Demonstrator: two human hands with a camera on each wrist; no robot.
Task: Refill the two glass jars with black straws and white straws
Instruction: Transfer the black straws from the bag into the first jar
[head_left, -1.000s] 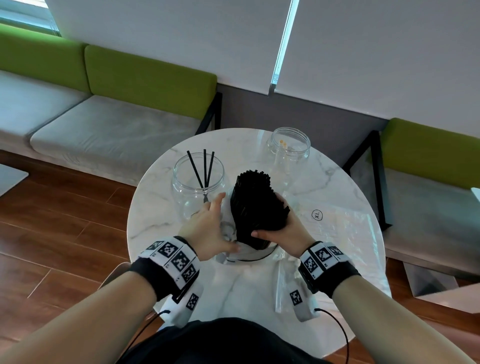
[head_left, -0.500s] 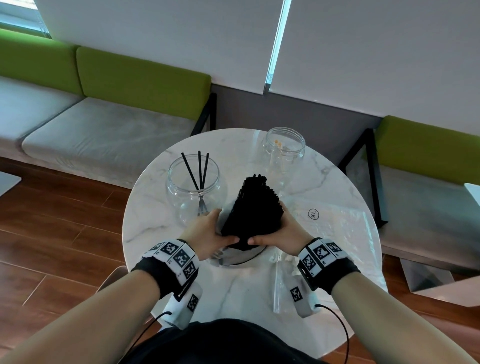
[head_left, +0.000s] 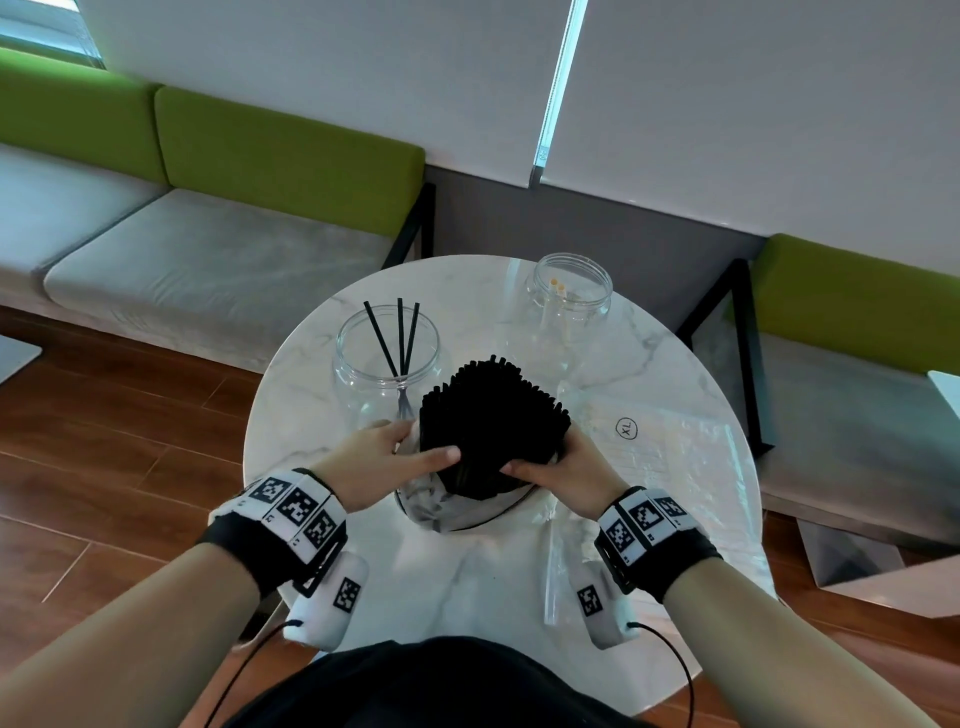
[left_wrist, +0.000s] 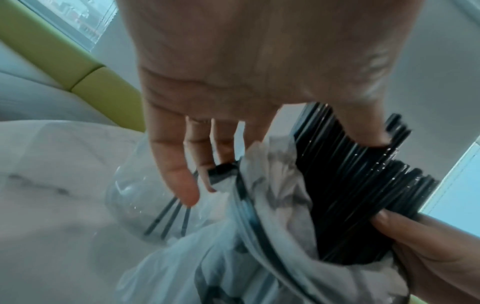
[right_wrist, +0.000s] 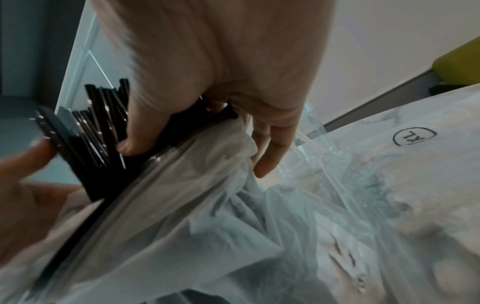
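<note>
A thick bundle of black straws (head_left: 491, 415) stands tilted in a crumpled clear bag (head_left: 441, 506) on the round marble table (head_left: 311, 410). My left hand (head_left: 431, 441) grips the bundle's left side, with the thumb on the straws (left_wrist: 350, 185) and the fingers along the bag's rim. My right hand (head_left: 537, 452) grips the right side, the index finger curled over the straws (right_wrist: 85, 148). A glass jar (head_left: 358, 374) with three black straws stands just left of the bundle. A second glass jar (head_left: 571, 306) at the back holds a few white straws.
A flat clear bag marked XL (head_left: 670, 452) lies on the table's right side, and another clear wrapper (head_left: 553, 566) lies near the front edge. Green and grey benches (head_left: 218, 249) stand behind the table. The floor is wooden.
My left thumb has come up from the bag's lower rim onto the near side of the bundle. Both hands stay around the straws; the bundle leans a little further away.
</note>
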